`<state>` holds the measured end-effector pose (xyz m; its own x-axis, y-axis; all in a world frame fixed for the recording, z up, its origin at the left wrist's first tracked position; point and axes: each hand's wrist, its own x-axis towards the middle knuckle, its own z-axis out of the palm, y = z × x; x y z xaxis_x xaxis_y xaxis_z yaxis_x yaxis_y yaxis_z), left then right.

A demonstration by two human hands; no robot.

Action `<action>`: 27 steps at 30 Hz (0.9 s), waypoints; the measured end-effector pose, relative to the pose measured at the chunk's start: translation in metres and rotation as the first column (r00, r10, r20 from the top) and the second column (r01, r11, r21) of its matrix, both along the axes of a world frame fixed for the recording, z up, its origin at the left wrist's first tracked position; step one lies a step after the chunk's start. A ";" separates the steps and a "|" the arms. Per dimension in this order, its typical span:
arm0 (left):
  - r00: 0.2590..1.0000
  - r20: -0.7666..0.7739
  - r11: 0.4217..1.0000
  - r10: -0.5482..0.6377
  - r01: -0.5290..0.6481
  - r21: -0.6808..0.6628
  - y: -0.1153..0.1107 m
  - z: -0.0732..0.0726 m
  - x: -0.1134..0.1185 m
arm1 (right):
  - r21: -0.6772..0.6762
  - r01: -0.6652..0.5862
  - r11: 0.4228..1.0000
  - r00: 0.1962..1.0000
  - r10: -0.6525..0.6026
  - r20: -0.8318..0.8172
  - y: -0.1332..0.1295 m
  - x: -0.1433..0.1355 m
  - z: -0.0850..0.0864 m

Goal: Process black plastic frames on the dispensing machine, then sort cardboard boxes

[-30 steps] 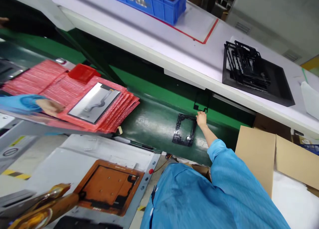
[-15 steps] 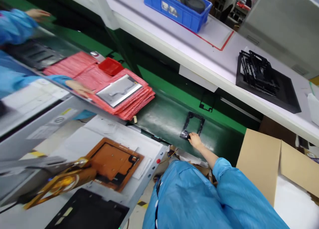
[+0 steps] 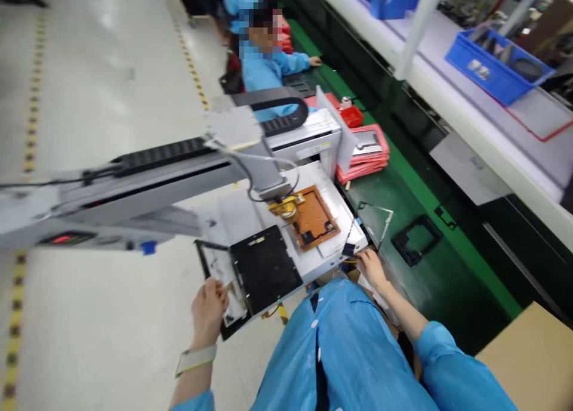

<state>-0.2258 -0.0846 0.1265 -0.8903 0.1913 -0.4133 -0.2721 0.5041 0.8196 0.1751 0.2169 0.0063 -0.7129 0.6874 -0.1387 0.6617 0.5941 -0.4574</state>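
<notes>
Left hand (image 3: 208, 311): grip pinching black-bordered panel (image 3: 213, 256) beside black plate (image 3: 267, 269) | Right hand (image 3: 372, 270): grip pinching 1 thin black frame (image 3: 348, 249) near white counter (image 3: 313, 175) corner

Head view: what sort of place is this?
Probably a factory assembly line: a gantry machine over an orange fixture, black frames on a long green surface, and a co-worker in blue.

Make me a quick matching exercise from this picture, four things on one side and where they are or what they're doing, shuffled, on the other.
1. Orange plate
2. Thick black frame
3. Right hand
4. Wristband

A. Around the left wrist
B. Gripping a thin frame
C. On the white machine bed
D. Lying on the green belt

Pairs: 1-C, 2-D, 3-B, 4-A
</notes>
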 end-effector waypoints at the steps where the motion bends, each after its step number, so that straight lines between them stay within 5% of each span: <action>1: 1.000 0.005 0.999 0.017 -0.017 0.036 -0.003 0.000 -0.002 | -0.037 -0.130 0.991 0.991 0.129 -0.045 -0.028 -0.025 -0.004; 6: 0.999 0.019 0.992 0.047 -0.049 0.115 -0.016 -0.004 -0.009 | -0.051 -0.630 0.775 0.776 0.625 -0.083 -0.145 -0.147 -0.014; 8: 0.999 0.028 0.991 0.032 -0.035 0.130 -0.019 -0.008 -0.011 | -0.029 -0.710 0.703 0.704 0.709 -0.048 -0.165 -0.187 -0.014; 12: 0.999 0.034 0.990 0.026 -0.030 0.139 -0.023 -0.014 -0.013 | -0.040 -0.741 0.670 0.669 0.742 0.041 -0.179 -0.237 -0.018; 23: 0.998 0.035 0.987 0.042 -0.047 0.157 -0.029 -0.013 -0.019 | -0.059 -0.704 0.707 0.708 0.706 0.019 -0.188 -0.239 -0.038; 27: 1.000 0.012 0.989 0.024 -0.026 0.145 -0.015 -0.013 -0.008 | -0.015 -0.783 0.622 0.622 0.783 0.009 -0.195 -0.228 -0.036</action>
<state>-0.2342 -0.0997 0.1135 -0.8912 0.2277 -0.3922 -0.2922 0.3729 0.8806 -0.0531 0.0224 -0.0296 -0.9791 -0.1310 -0.1554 -0.0456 0.8866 -0.4602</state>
